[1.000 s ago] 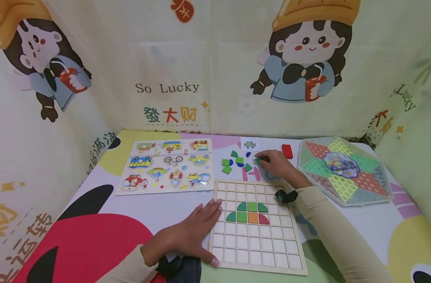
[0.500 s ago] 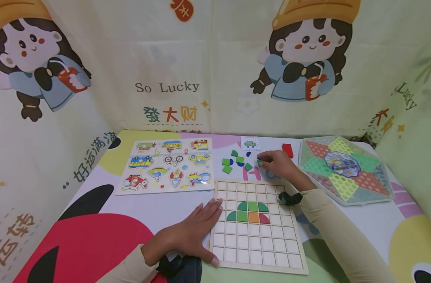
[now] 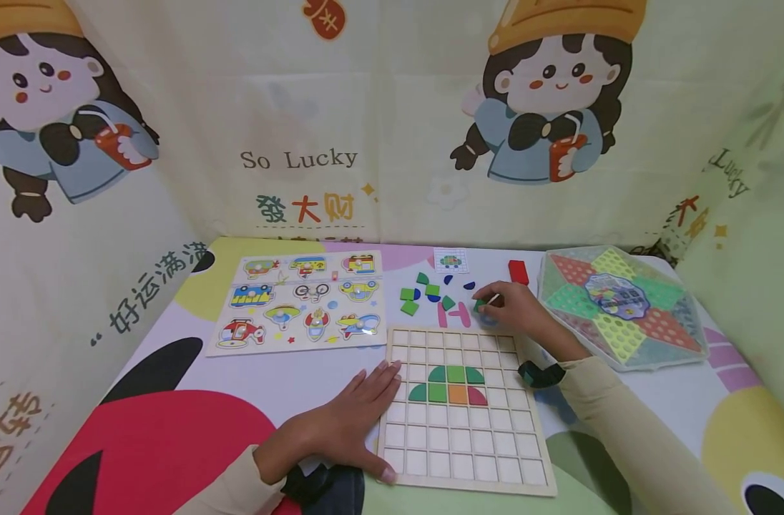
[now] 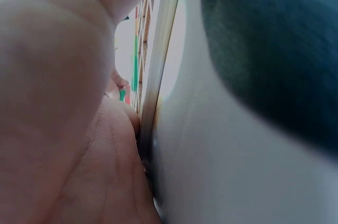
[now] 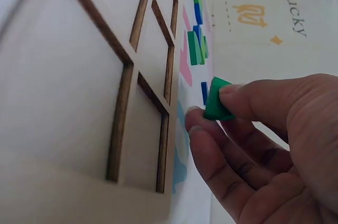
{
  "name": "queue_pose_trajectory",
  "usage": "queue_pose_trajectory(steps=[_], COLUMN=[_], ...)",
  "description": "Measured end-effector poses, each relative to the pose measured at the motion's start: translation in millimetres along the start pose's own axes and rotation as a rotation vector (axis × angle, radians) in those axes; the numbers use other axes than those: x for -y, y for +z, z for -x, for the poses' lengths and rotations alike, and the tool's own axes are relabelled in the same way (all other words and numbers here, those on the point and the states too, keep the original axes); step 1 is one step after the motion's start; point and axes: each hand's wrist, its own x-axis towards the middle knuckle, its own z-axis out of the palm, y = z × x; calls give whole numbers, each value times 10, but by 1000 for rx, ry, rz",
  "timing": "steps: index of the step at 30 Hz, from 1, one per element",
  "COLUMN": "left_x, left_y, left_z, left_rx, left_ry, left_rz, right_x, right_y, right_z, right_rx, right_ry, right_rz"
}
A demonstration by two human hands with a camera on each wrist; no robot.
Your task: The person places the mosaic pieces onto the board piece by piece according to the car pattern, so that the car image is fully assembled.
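Note:
My right hand pinches a dark green block between thumb and fingers, just beyond the board's far right corner. My left hand lies with straight fingers along the left edge of a wooden grid board; its thumb touches the near left corner. Set in the board's cells are two rows of pieces: green squares, dark green quarter rounds, an orange square and a red quarter round. In the left wrist view the board's edge runs beside my palm.
Loose green squares, dark green pieces and blue half rounds lie behind the board. Farther back is a pattern card, with red blocks to its right. A vehicle puzzle lies left, a clear game box right.
My right hand has drawn a little to the right and nearer, carrying the green block. A blue half round beside its fingertips now shows fully. My left hand stays put.

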Motion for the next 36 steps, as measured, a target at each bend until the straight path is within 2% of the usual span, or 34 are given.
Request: queue_pose_trajectory(steps=[7,15,26,36], left_x=[6,1,-22,-33], left_y=[10,3,4,-6], left_z=[4,3,10,10], left_rx=[-9,-7,-5,-1], left_ry=[13,3,-3,0], left_rz=[-7,-2,0,4], right_x=[14,91,100,141], right_y=[-24,-40,-22,-19], right_z=[152,277,512,720], right_rx=[43,64,80,160], right_ry=[-48,-56,-169,-244], right_rz=[-13,-12,-9,-16])
